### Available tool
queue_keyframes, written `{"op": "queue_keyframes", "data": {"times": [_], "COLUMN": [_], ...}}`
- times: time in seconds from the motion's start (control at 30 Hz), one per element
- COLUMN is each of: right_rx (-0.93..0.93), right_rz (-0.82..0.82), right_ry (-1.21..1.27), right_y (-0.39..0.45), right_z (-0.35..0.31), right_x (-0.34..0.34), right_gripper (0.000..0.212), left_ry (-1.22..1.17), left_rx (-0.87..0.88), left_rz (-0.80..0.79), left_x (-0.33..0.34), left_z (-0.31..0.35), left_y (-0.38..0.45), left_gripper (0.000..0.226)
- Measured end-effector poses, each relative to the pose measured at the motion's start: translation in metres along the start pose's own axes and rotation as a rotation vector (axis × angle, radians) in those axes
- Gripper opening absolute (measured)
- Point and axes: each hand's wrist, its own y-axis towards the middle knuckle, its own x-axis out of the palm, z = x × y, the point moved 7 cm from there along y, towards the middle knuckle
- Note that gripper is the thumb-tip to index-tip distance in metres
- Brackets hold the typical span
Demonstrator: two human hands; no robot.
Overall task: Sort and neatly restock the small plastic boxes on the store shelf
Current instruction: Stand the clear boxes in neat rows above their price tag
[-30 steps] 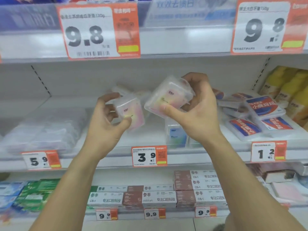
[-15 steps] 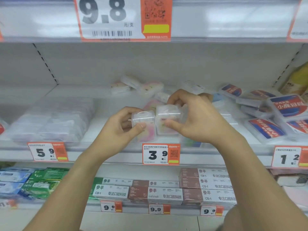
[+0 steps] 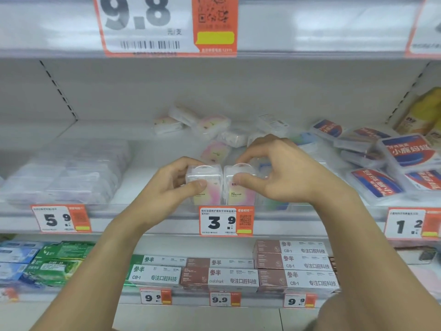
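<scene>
Boxes upright, touching, at shelf (image 3: 167,209) front edge | left hand (image 3: 164,187) pinches left box (image 3: 207,187) | right hand (image 3: 286,173) pinches right box (image 3: 239,187) | bare shelf floor left of them

The left hand (image 3: 174,187) covers the upper left corner of the left box (image 3: 205,185), and its thumb lies across the front, so part of the label is hidden. The right hand (image 3: 281,173) hides the right side of the right box (image 3: 238,185). The small print on both labels is too small to read. Just behind the right hand, a blue box (image 3: 265,168) shows only in part and is blurred. Behind both grips, the loose boxes (image 3: 214,125) are soft and their print cannot be told. Left of the grips, the clear packs (image 3: 66,170) are blurred. The large price tag (image 3: 167,25) above is cut off by the top edge.
</scene>
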Motion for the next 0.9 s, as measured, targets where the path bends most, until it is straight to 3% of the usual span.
{"op": "queue_keyframes", "data": {"times": [0.17, 0.37, 0.53, 0.9], "right_rx": [0.118, 0.245, 0.239, 0.178], "right_rz": [0.132, -0.106, -0.195, -0.170], "right_ry": [0.043, -0.051, -0.059, -0.059], "right_y": [-0.006, -0.013, -0.011, -0.005], "right_z": [0.026, 0.047, 0.047, 0.031], "right_x": [-0.019, -0.009, -0.008, -0.006], "right_gripper": [0.060, 0.089, 0.091, 0.091], "left_ry": [0.032, 0.326, 0.504, 0.475], "left_rx": [0.013, 0.024, 0.056, 0.095], "left_rz": [0.001, 0.083, 0.108, 0.106], "left_x": [0.001, 0.004, 0.012, 0.019], "left_z": [0.004, 0.011, 0.022, 0.028], "left_y": [0.004, 0.005, 0.008, 0.011], "left_gripper": [0.025, 0.040, 0.047, 0.043]}}
